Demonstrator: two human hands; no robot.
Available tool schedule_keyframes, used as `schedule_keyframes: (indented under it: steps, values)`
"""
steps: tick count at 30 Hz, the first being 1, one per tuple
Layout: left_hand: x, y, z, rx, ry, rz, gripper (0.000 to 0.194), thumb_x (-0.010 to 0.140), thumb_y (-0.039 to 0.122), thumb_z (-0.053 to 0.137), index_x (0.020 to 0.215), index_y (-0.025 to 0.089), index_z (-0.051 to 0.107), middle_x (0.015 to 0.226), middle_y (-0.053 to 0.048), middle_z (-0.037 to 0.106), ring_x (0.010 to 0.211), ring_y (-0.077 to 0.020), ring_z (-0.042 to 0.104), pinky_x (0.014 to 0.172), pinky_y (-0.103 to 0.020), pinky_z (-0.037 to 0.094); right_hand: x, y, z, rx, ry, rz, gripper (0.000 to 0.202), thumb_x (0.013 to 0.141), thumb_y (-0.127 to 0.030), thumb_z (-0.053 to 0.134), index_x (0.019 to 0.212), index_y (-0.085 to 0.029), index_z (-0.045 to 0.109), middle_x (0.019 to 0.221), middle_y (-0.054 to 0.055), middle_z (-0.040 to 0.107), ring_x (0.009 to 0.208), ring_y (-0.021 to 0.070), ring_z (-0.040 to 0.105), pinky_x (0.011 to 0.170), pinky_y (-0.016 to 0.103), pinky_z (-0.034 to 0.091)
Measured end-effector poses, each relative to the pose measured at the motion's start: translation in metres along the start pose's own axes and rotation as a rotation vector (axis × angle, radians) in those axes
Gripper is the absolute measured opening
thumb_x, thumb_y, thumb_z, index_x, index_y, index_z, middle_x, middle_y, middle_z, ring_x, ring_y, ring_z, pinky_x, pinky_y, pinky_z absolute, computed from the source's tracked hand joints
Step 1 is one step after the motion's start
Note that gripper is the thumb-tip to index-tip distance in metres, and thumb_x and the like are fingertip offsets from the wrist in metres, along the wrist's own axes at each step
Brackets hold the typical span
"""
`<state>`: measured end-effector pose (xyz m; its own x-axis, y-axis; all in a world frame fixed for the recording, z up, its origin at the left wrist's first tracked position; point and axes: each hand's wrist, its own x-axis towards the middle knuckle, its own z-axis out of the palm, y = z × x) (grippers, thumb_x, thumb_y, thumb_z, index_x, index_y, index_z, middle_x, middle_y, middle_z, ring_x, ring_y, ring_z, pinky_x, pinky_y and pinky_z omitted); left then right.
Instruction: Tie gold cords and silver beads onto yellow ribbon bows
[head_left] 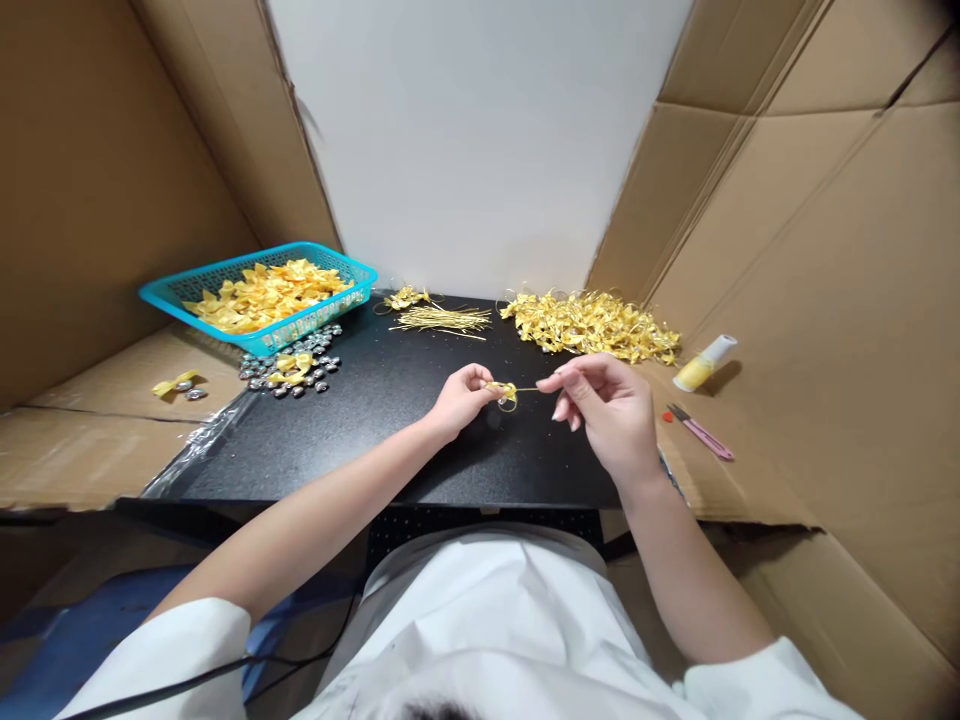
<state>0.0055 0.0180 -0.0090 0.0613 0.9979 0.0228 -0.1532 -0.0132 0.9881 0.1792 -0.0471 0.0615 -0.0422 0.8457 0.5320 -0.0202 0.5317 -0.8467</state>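
Over the middle of the black table, my left hand pinches a small yellow bow that has a thin gold loop hanging under it. From the bow a straight gold tie runs right to my right hand, whose thumb and index finger are closed on its end. The other fingers of my right hand are loosely curled. Behind my hands lies a bundle of gold ties, with a small cluster of yellow bows just behind it.
A blue basket of yellow bows stands at the back left, with silvery beads before it. A heap of tied bows lies back right. Further right are a white-and-yellow roll and a pink-handled cutter. Cardboard walls flank the table.
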Motion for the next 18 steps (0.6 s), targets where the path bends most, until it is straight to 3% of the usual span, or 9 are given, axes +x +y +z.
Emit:
schedule_keyframes:
  steps: [9, 18]
  values:
    - [0.002, -0.005, 0.0, 0.013, -0.021, 0.01, 0.031, 0.058, 0.015, 0.079, 0.071, 0.017, 0.051, 0.058, 0.002, 0.063, 0.055, -0.0103, 0.059, 0.056, -0.021, 0.039, 0.026, -0.02, 0.007, 0.004, 0.017, -0.101, 0.022, 0.082, -0.044, 0.067, 0.081, -0.023, 0.062, 0.062, -0.005, 0.064, 0.051, 0.0076, 0.061, 0.051, 0.02, 0.054]
    - [0.005, -0.013, -0.001, 0.047, -0.051, 0.038, 0.033, 0.058, 0.015, 0.08, 0.071, 0.016, 0.049, 0.056, 0.004, 0.061, 0.052, -0.0101, 0.061, 0.055, -0.02, 0.043, 0.071, -0.029, -0.017, -0.041, 0.142, -0.328, 0.023, 0.086, -0.044, 0.062, 0.082, -0.022, 0.056, 0.059, -0.007, 0.054, 0.048, 0.005, 0.053, 0.045, 0.018, 0.043]
